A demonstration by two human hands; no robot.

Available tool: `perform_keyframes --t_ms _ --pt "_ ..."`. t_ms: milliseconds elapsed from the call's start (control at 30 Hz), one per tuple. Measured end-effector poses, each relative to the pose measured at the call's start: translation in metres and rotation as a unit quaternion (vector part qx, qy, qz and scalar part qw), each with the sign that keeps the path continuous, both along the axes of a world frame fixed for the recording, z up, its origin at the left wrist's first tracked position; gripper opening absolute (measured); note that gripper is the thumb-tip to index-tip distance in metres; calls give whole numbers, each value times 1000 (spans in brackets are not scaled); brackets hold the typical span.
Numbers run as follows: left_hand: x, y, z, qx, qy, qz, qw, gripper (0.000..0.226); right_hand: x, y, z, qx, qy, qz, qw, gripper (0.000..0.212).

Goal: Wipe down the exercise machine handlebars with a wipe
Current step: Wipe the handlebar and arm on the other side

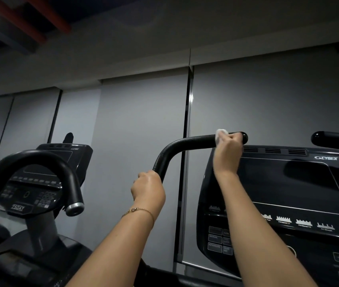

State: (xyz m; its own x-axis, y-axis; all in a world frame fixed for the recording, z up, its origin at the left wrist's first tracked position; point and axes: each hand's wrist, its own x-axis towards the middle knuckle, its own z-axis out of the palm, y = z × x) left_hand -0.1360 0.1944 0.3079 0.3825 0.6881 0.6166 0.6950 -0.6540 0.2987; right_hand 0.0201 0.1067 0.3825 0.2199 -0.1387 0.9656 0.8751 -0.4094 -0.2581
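My right grip [227,154] is curled tight round the bar [193,141], close to its round tip. It holds the wipe [220,134] against the top of the bar. The wipe is white, soft and scrunched up, and a bit of it pokes out above my fingers. My left grip [147,189] is closed round the same bar lower down, just under the bend. The bar is a black tube with a dull, slightly bumpy skin. It goes up from my left grip, bends, then runs flat to the right. A thin gold chain [139,211] sits on my left wrist.

Behind my right arm is a big black panel [288,183] with a dark, smooth screen edged by a thin pale line. White letters [325,158] at its top right say CYBEX. Little white bar pictures run in a row under the screen, with square buttons below them. The words on the buttons are too blurry to read. At the right edge is the other bar [336,139], black and shiny, with a round tip.

On the left stands a second machine [34,183] with a smaller panel and a label [17,208] that says 750AT. Its hooked black tube [40,156] ends in a silver cap. Flat grey blinds [139,121] hang behind. Red pipes [40,17] run along the ceiling.
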Motion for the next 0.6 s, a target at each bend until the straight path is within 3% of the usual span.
perform_keyframes --t_ms 100,167,333,467,600 --pt "0 2 2 -6 2 0 1000 33 -33 36 -4 -174 -70 -33 982 22" --pt "-1 3 3 -12 -1 -3 1000 33 -46 45 4 -235 -80 -32 968 26" --pt "-4 1 -1 -4 -4 -8 1000 33 -27 7 24 -188 -24 -109 976 21" --pt "-3 -3 -1 -3 -2 0 1000 35 -31 -5 29 -158 21 -116 980 22" --pt "-3 -5 2 -12 -7 0 1000 36 -49 34 20 -248 -61 -60 965 19"
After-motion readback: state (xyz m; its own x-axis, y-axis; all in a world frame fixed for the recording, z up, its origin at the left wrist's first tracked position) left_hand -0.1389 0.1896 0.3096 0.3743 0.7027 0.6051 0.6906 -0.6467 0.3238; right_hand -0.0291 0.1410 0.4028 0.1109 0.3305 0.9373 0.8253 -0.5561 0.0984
